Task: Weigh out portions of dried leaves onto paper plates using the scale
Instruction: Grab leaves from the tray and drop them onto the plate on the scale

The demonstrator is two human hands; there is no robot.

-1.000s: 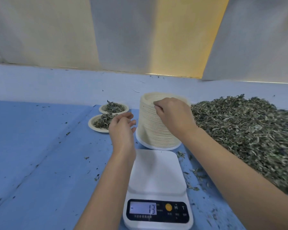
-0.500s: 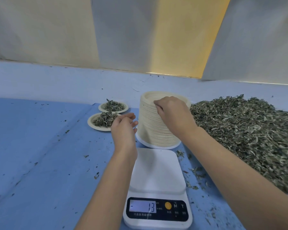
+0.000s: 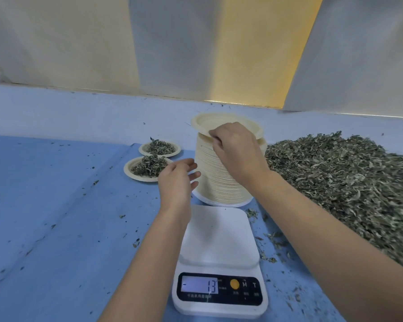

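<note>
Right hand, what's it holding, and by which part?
The right hand pinches the top paper plate by its near rim, just above the stack.

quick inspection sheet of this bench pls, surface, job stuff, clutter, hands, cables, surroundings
surface: blue table cover, creased
job's things: scale, platform bare, display reads -13; plate stack behind it; top plate tilted above the stack; near filled plate and far filled plate at left; leaf pile at right
clutter: stray leaf bits beside the scale
hands: right hand pinches the top plate's rim; left hand open beside the stack
cables: nothing seen
surroundings: pale wall panels behind
</note>
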